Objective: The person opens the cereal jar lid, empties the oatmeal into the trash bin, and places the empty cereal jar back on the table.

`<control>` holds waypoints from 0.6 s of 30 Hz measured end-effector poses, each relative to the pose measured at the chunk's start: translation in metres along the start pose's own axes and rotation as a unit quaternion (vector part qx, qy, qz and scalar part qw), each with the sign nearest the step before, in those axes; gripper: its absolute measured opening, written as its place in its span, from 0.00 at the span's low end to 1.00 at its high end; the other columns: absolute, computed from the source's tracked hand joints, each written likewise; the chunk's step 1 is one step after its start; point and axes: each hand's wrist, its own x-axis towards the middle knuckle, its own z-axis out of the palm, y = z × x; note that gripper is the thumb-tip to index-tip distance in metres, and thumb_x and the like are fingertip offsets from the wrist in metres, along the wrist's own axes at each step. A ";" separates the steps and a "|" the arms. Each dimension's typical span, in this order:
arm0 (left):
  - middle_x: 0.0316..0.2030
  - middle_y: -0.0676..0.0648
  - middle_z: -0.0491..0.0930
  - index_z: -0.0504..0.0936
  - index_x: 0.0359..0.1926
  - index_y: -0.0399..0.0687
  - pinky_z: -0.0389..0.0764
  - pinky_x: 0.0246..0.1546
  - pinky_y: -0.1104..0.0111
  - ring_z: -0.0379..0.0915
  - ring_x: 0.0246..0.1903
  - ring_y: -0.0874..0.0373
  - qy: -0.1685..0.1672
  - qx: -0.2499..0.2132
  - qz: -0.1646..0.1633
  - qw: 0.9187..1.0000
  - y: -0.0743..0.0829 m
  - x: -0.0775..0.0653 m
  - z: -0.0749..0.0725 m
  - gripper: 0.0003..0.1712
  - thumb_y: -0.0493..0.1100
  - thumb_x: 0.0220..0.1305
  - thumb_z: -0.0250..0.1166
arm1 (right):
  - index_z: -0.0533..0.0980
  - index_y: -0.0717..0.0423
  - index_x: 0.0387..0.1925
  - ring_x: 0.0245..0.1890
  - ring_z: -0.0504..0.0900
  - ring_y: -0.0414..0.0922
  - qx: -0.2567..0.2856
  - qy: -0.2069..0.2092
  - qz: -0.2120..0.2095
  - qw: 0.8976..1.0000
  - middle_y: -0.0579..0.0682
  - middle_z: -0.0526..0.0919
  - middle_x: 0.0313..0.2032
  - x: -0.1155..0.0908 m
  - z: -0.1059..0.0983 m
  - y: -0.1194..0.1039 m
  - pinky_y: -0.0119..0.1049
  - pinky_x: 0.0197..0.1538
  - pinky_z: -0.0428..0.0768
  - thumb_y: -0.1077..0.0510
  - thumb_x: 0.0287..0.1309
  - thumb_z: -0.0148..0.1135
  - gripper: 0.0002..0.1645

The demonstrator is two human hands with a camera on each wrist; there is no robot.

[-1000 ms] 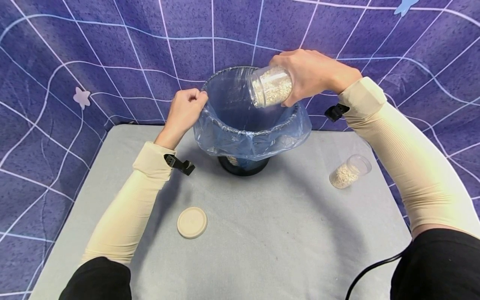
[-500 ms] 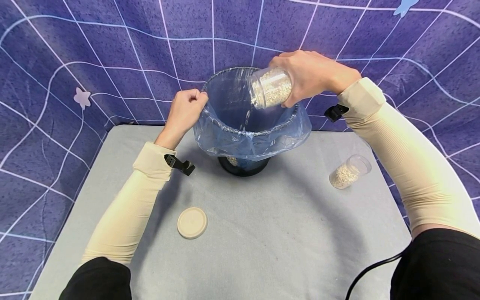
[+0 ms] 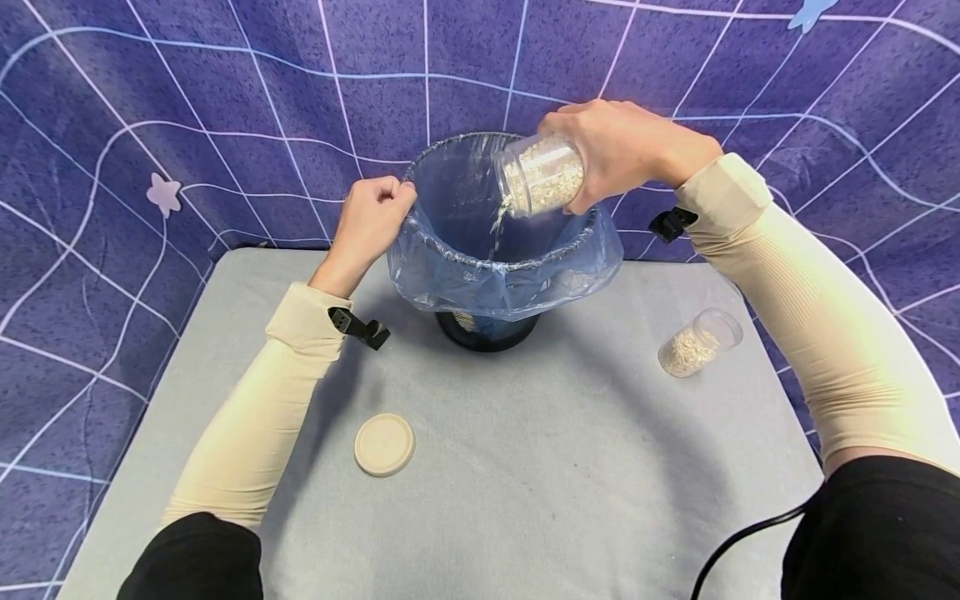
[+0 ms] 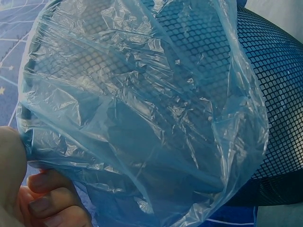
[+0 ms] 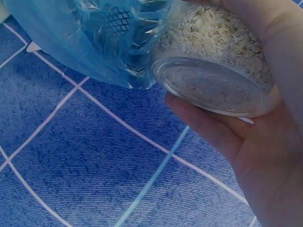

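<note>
My right hand (image 3: 611, 150) grips a clear jar (image 3: 542, 173) of oat flakes, tipped sideways with its mouth over the bin. A thin stream of flakes (image 3: 498, 227) falls from the mouth into the blue bag (image 3: 502, 287) lining the black mesh bin (image 3: 487, 333). In the right wrist view the jar's flat base and many oat flakes (image 5: 220, 38) show between thumb and fingers. At the bin's left rim my left hand (image 3: 372, 218) pinches the bag's edge, thumb against curled fingers; the left wrist view shows the bag (image 4: 142, 104) draped over the mesh (image 4: 279, 90).
A second clear jar (image 3: 697, 343), partly filled with flakes, stands on the right of the grey table (image 3: 525, 500). A round beige lid (image 3: 384, 445) lies left of centre. Behind the bin hangs a purple patterned cloth (image 3: 300, 100). A black cable (image 3: 750, 533) runs at the lower right.
The jar in my right hand began with no visible fall; flakes now drop from its mouth in a stream into the bag. Both hands stay in place.
</note>
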 end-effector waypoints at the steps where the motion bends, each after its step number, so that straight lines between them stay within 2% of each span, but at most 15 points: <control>1: 0.16 0.61 0.62 0.66 0.17 0.55 0.61 0.32 0.66 0.61 0.26 0.57 0.000 -0.001 0.000 1.000 0.000 0.000 0.000 0.25 0.49 0.73 0.60 | 0.73 0.54 0.66 0.51 0.83 0.59 0.000 0.000 0.000 1.000 0.55 0.82 0.58 0.000 0.000 0.000 0.66 0.54 0.79 0.51 0.37 0.86 0.52; 18: 0.16 0.61 0.61 0.66 0.17 0.54 0.61 0.32 0.66 0.61 0.26 0.57 0.000 -0.004 0.000 1.000 0.000 0.000 0.001 0.24 0.49 0.73 0.60 | 0.73 0.54 0.66 0.49 0.83 0.58 -0.006 0.000 -0.002 1.000 0.54 0.83 0.56 -0.001 0.000 -0.001 0.64 0.52 0.80 0.51 0.37 0.87 0.51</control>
